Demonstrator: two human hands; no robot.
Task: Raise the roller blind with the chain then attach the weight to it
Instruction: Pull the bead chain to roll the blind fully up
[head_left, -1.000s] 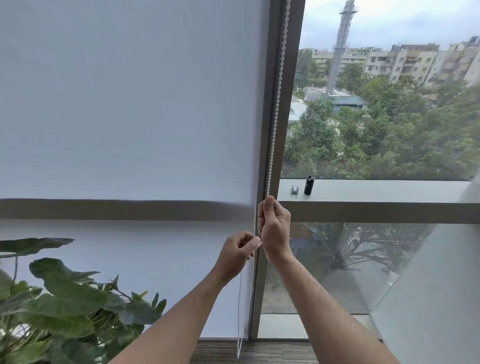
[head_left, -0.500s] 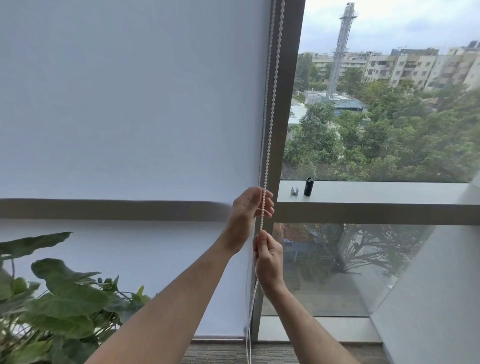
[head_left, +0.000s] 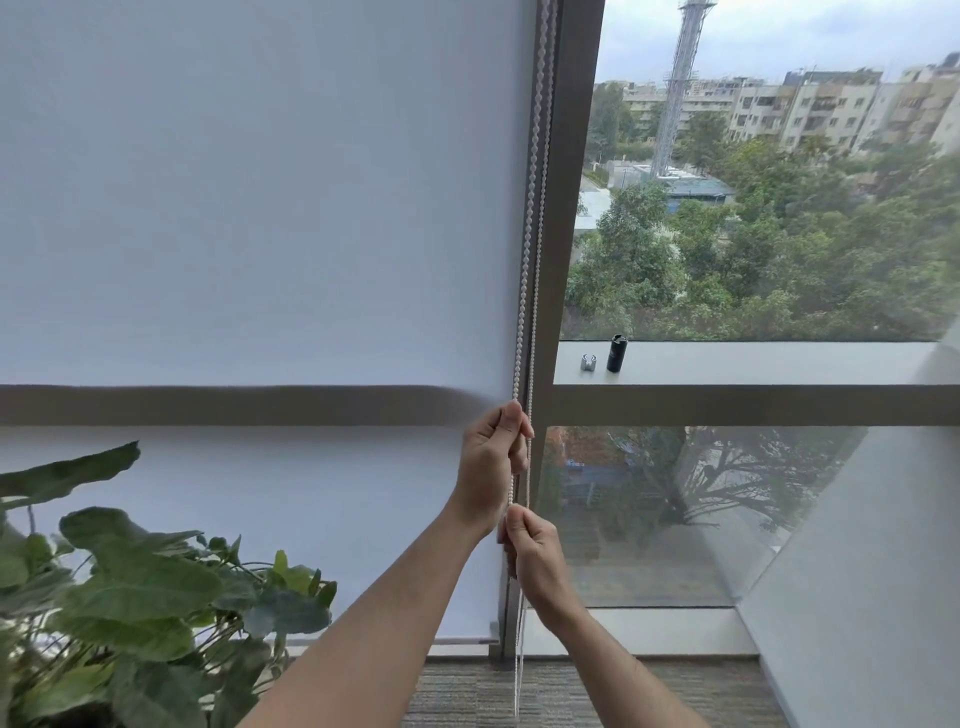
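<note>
Two bare forearms enter from six o'clock; the left hand (head_left: 491, 462) and right hand (head_left: 535, 558) wear no sleeves, rings or watches.

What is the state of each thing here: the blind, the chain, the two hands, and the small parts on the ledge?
Roller blind: lowered almost to the floor.
Bead chain: hanging in two strands, held by both hands.
Left hand: upper, gripping the chain.
Right hand: lower, pinching the chain.
Black cylinder: upright on the window ledge, untouched.
Small silver piece: beside the cylinder, untouched.
</note>
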